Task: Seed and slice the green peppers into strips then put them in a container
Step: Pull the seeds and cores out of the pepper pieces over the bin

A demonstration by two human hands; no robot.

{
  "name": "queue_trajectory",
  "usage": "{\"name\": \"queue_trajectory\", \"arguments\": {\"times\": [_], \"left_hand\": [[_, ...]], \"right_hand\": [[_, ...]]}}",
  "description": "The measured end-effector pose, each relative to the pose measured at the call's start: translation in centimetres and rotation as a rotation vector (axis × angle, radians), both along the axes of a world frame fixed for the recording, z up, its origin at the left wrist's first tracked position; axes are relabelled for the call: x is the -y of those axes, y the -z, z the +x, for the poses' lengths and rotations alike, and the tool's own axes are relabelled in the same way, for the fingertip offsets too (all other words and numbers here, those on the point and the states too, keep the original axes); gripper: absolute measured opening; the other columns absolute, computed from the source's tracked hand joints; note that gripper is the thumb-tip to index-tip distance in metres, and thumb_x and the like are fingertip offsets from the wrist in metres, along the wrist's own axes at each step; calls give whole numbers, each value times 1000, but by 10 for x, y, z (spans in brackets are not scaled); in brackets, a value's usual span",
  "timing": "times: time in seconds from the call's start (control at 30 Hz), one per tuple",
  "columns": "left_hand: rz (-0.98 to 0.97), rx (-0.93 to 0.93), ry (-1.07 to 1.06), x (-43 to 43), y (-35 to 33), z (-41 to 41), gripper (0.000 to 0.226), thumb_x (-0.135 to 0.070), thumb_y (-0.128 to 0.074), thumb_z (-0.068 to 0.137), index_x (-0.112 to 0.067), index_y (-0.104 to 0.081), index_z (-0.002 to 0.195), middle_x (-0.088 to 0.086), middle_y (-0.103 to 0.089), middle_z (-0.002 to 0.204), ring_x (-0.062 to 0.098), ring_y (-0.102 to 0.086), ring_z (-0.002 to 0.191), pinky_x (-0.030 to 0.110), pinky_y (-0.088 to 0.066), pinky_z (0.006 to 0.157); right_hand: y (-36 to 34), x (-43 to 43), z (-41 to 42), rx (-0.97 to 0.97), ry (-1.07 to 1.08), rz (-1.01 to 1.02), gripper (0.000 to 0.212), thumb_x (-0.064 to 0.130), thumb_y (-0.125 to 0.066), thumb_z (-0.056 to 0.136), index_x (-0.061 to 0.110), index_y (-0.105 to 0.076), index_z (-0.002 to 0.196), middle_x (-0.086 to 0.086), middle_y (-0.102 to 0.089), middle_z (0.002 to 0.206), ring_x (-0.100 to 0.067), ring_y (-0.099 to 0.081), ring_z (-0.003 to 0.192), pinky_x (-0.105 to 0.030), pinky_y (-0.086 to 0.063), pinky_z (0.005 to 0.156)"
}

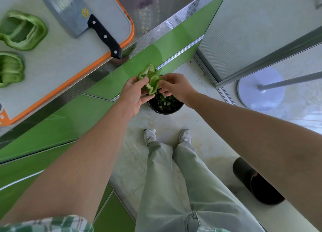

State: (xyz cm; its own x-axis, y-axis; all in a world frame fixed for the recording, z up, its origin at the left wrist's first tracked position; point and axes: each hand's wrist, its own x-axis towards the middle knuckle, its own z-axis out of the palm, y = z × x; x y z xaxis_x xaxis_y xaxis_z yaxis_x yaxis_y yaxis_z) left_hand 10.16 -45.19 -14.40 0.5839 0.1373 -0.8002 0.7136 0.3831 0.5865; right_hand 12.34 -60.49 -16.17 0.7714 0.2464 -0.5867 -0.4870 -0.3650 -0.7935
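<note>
The steel bench (153, 35) runs across the upper left above green cupboard doors (122, 71). On it lies an orange-rimmed chopping board (57, 61). A cleaver (81, 17) rests on the board's right side, with its black handle end sticking out past the board's corner and over the bench edge. Two opened green peppers (22, 30) (10, 69) lie at the board's left edge, uncut into strips. Down on the floor, just in front of the cupboards, stands a black bin (165, 106) holding green scraps.

Above that bin, the left hand (133, 94) grips a third pepper piece (150, 78), fingers curled round its underside. The right hand (176, 87) pinches at the piece's right edge with thumb and forefinger, apparently clearing seeds. Whether its lower curled fingers hold anything cannot be told.

The likeliest slip is losing the whole piece into the bin, since the grip is loose and directly overhead. The overhanging cleaver handle is the worse hazard: an elbow coming back up could knock it off toward the feet below. No container shows yet.
</note>
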Motion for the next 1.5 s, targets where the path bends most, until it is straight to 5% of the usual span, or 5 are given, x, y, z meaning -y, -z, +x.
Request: {"name": "queue_trajectory", "arguments": {"times": [0.3, 0.43, 1.1, 1.3, 1.5], "left_hand": [[108, 23, 179, -6, -1, -5, 16, -23, -51, 100, -14, -62, 93, 7, -65, 86, 19, -65, 77, 35, -59, 70], [173, 55, 306, -4, -4, -6, 20, -23, -49, 99, -16, -63, 87, 5, -63, 79, 16, -60, 70, 28, -51, 58], [402, 257, 463, -11, 1, -16, 49, -58, -58, 82, -9, -55, 74, 10, -40, 66, 20, -37, 61, 31, -33, 59], [679, 217, 575, -8, 6, -15, 75, -74, -38, 86, -2, -56, 72, 9, -55, 65, 23, -51, 64, 47, -51, 67], [953, 283, 861, -7, 2, -16, 62, -61, -37, 97, -12, -67, 72, 9, -61, 65, 29, -54, 68, 36, -39, 63]], "right_hand": [[-17, -9, 4, -14, -98, -27, 44, 32, -67, 88, 14, -52, 125, -1, -65, 103, -11, -64, 73, -20, -56, 64], [-17, -16, 4, 57, -59, -160, 12, 18, -57, 90, 11, -59, 99, -3, -65, 85, -14, -62, 64, -16, -50, 51], [-11, -19, 5, -28, -134, -332, 16, 24, -69, 87, 9, -68, 83, 1, -67, 60, -7, -62, 49, -21, -55, 53], [-17, -19, -2, -220, -159, -74, 29, 16, -37, 99, -2, -60, 104, -20, -70, 97, -23, -71, 74, -40, -59, 80], [-22, -20, -1, -179, -358, -210, 13, 5, -57, 88, 9, -64, 99, -3, -63, 78, -11, -58, 62, -18, -50, 53]]}}
